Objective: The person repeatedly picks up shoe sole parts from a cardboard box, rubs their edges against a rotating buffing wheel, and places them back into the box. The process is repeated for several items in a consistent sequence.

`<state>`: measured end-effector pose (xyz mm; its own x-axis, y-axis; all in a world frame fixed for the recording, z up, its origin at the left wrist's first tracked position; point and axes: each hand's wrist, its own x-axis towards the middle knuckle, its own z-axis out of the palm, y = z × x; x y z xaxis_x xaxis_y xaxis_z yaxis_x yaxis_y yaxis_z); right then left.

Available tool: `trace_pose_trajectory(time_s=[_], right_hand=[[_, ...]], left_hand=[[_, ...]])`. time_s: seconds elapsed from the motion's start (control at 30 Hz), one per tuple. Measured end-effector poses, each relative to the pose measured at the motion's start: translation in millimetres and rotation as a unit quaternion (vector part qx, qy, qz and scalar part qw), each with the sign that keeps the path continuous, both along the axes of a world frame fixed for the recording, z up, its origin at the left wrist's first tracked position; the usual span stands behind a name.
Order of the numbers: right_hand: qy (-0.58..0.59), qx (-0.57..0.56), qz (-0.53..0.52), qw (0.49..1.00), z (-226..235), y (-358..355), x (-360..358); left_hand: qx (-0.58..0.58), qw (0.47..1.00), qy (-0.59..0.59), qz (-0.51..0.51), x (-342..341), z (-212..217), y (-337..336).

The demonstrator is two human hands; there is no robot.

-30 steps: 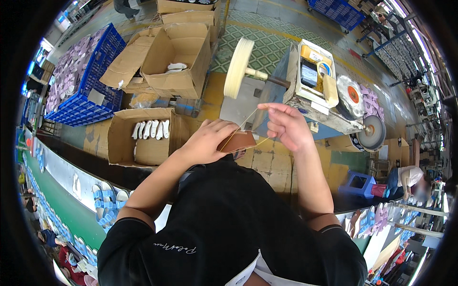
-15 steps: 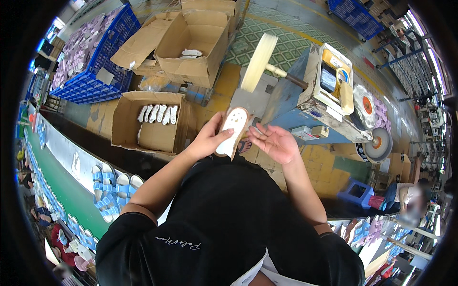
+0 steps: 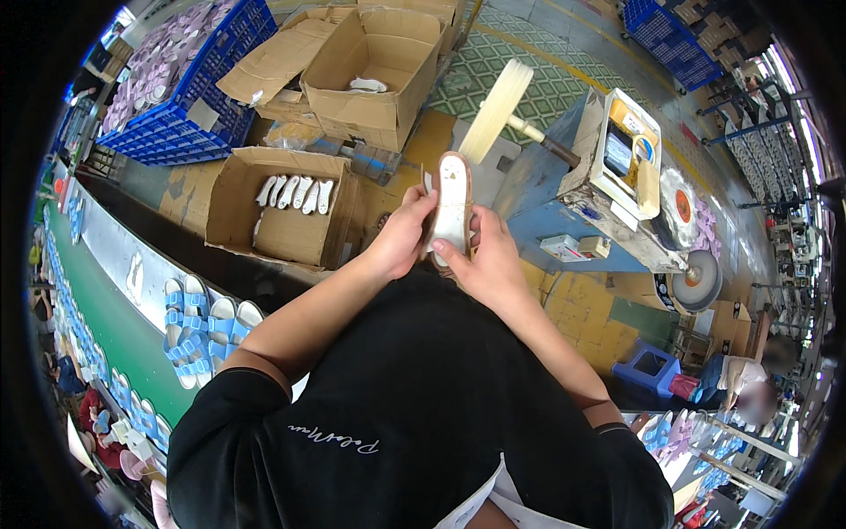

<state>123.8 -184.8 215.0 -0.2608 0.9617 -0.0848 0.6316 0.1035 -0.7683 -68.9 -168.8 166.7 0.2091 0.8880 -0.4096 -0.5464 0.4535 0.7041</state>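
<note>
Both hands hold one shoe sole (image 3: 451, 207), white on its face with a brown rim, upright in front of my chest. My left hand (image 3: 401, 236) grips its left edge and my right hand (image 3: 483, 257) grips its lower right edge with the thumb on the face. Just behind the sole is a pale buffing wheel (image 3: 495, 110) on a shaft of a blue machine (image 3: 564, 185). An open cardboard box (image 3: 284, 207) to my left holds a row of several white soles (image 3: 295, 192).
A larger open cardboard box (image 3: 379, 62) and a blue crate of pale soles (image 3: 172, 84) stand further back. A green conveyor (image 3: 106, 326) with blue-strapped sandals (image 3: 198, 339) runs along my left. A grinding disc (image 3: 696, 282) and a blue stool (image 3: 652, 366) are at right.
The sole has turned from lying across my left hand to standing upright, and my right hand has closed onto it. One second ago my right hand was raised, pulling a thin strand.
</note>
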Motion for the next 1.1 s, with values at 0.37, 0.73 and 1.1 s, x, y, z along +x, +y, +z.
trace_pose_trajectory(time_s=[0.37,0.73,1.1], right_hand=[[-0.048,0.011,-0.041,0.998,2,10,-4],[0.026,0.05,-0.041,0.998,-13,9,6],[0.347,-0.155,-0.168,0.91,-52,2,34]], left_hand=[[0.024,1.0,-0.02,0.001,1,2,-10],[0.044,0.998,-0.052,0.011,10,-6,-8],[0.001,0.996,-0.079,-0.029,-13,11,-9]])
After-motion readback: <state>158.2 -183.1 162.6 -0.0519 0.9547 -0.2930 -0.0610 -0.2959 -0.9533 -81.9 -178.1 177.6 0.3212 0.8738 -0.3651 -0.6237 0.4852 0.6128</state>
